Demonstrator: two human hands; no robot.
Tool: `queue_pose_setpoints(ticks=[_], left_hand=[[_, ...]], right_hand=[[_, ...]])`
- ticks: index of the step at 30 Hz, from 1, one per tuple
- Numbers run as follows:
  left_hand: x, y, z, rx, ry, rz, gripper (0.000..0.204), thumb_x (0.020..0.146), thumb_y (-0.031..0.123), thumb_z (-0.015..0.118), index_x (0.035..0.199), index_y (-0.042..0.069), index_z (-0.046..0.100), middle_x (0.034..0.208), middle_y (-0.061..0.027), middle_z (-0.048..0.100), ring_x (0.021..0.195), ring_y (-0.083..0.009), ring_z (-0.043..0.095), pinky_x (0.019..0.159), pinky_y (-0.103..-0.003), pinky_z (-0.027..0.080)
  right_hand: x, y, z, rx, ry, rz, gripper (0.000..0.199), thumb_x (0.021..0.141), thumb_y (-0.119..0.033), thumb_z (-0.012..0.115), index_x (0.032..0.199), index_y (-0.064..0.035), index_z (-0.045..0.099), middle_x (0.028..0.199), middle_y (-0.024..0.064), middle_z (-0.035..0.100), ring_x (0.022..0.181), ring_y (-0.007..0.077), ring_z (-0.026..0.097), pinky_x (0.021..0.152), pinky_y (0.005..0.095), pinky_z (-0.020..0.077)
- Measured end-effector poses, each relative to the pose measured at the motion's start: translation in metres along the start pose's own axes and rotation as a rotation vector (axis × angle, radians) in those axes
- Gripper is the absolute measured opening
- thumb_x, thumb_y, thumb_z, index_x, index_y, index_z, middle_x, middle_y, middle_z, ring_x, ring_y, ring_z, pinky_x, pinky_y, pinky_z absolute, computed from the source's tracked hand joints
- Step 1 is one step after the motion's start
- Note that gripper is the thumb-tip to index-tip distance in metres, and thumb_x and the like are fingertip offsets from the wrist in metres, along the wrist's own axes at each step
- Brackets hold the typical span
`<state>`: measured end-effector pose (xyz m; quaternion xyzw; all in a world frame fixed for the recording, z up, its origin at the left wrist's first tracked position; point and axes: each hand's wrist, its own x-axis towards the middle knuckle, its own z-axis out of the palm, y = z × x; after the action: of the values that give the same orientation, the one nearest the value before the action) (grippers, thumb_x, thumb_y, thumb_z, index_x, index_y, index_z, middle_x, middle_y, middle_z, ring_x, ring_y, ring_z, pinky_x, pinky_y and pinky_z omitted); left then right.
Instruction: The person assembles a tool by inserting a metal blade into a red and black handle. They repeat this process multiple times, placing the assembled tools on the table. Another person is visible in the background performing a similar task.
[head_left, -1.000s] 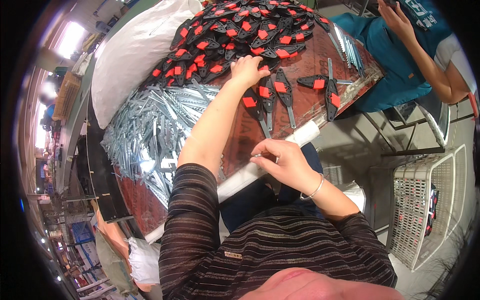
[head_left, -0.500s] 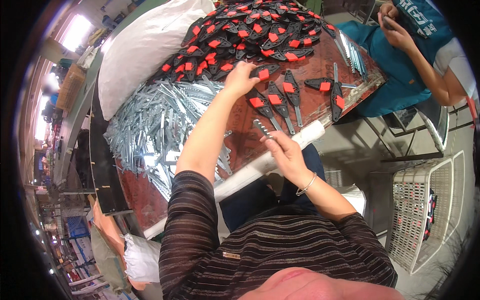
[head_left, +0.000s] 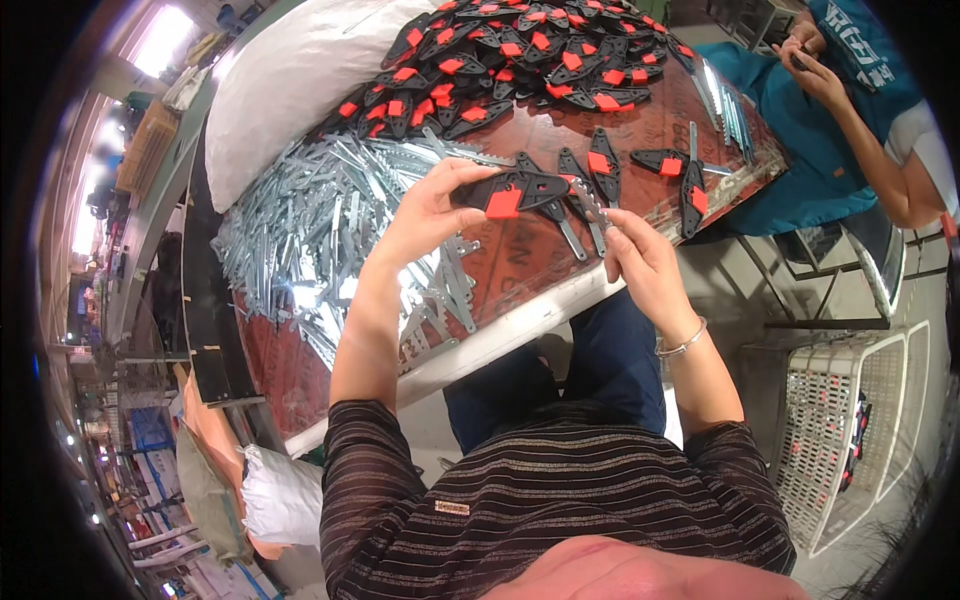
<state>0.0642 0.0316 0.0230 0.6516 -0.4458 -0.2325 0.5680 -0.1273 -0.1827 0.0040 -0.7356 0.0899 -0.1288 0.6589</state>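
Head view: black tapered piece (head_left: 530, 186), red tab (head_left: 504, 204).

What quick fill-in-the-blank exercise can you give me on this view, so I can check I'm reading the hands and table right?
1. The left hand holds a black plastic part whose square tab is ____.
2. A toothed metal strip is held in the ____ hand.
3. The bulging white sack lies to the ____ of the heap of black parts, as the person sees it.

Missing words: red; right; left.
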Motion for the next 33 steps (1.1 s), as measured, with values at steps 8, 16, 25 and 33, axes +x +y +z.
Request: queue_pose_setpoints(ticks=[8, 16, 25, 33], left_hand=[[-0.001, 0.019, -0.005, 0.431, -0.036, 0.11, 0.044, 0.075, 0.008, 0.071, 0.116, 0.003, 0.057, 0.107, -0.0066, 0.049, 0.104, -0.0183, 0.048, 0.085, -0.029, 0.043], [-0.006, 0.025, -0.02, -0.01, -0.071, 0.094, 0.036, 0.071, 0.007, 0.073, 0.105, 0.0, 0.063, 0.106, -0.006, 0.052, 0.101, -0.0174, 0.048, 0.086, -0.028, 0.039], [-0.007, 0.018, -0.024, -0.042, -0.086, 0.095, 0.03, 0.07, 0.011, 0.073, 0.097, -0.001, 0.066, 0.104, -0.009, 0.054, 0.102, -0.0195, 0.049, 0.089, -0.031, 0.038], [-0.013, 0.021, 0.003, -0.237, 0.016, 0.083, 0.059, 0.075, 0.013, 0.07, 0.127, 0.001, 0.045, 0.108, -0.0104, 0.053, 0.105, -0.0202, 0.051, 0.092, -0.033, 0.04]], right_hand=[[-0.004, -0.001, -0.012, -0.038, -0.051, 0.077, 0.027, 0.092, -0.015, 0.05, 0.109, 0.0038, 0.056, 0.061, 0.0004, 0.052, 0.053, 0.0071, 0.049, 0.051, 0.023, 0.0393], [-0.001, -0.005, -0.03, 0.091, -0.458, 0.244, 0.029, 0.093, -0.018, 0.049, 0.112, 0.003, 0.057, 0.057, -0.0026, 0.048, 0.05, 0.0057, 0.046, 0.048, 0.021, 0.0365], [-0.005, -0.005, -0.025, 0.257, -0.495, 0.328, 0.027, 0.094, -0.019, 0.048, 0.111, 0.0013, 0.055, 0.055, -0.0035, 0.046, 0.047, 0.0042, 0.042, 0.046, 0.018, 0.0321], [-0.017, 0.0, 0.0, 0.274, -0.381, 0.263, 0.029, 0.095, -0.018, 0.043, 0.114, 0.0, 0.056, 0.055, -0.0039, 0.044, 0.046, 0.0036, 0.039, 0.042, 0.0173, 0.0245]])
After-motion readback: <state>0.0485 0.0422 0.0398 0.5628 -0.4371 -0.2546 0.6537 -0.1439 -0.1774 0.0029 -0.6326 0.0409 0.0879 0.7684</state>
